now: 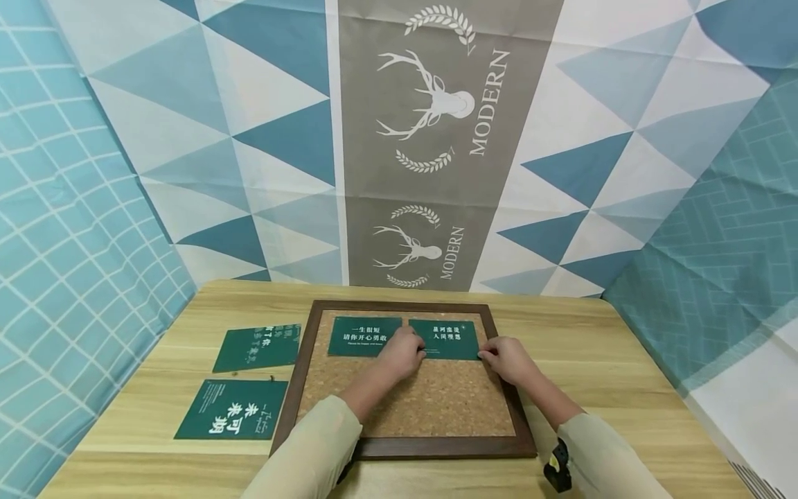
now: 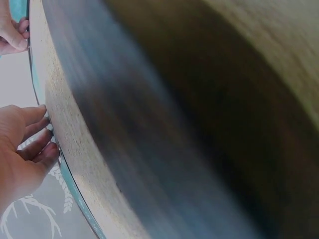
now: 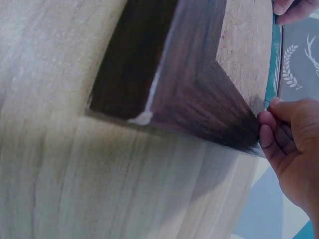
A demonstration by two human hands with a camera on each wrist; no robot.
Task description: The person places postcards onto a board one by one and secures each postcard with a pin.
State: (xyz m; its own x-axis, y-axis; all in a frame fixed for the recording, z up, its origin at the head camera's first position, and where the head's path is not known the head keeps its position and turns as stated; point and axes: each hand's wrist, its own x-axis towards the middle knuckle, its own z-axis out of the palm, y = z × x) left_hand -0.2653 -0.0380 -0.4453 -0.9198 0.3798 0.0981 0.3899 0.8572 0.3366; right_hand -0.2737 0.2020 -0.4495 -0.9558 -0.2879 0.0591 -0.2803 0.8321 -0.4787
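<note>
A cork board [image 1: 458, 405] in a dark brown wooden frame lies on the table. Two green cards with white Chinese lettering lie side by side on its upper part: a left card [image 1: 349, 337] and a right card [image 1: 450, 339]. My left hand [image 1: 402, 352] is between them, its fingers extended and touching the right card's left edge; the left wrist view shows these fingers slightly spread. At the right card's lower right corner, my right hand [image 1: 508, 359] pinches the corner between thumb and forefinger. In the right wrist view, its fingers [image 3: 267, 135] are close over the frame's corner.
Left of the board, two more green cards rest on the wooden table: an upper card [image 1: 257, 348] and a lower card [image 1: 231, 410]. Tiny dark items [image 1: 271, 378] lie near them. Behind the table hangs a patterned cloth [image 1: 411, 166] with deer heads and triangles.
</note>
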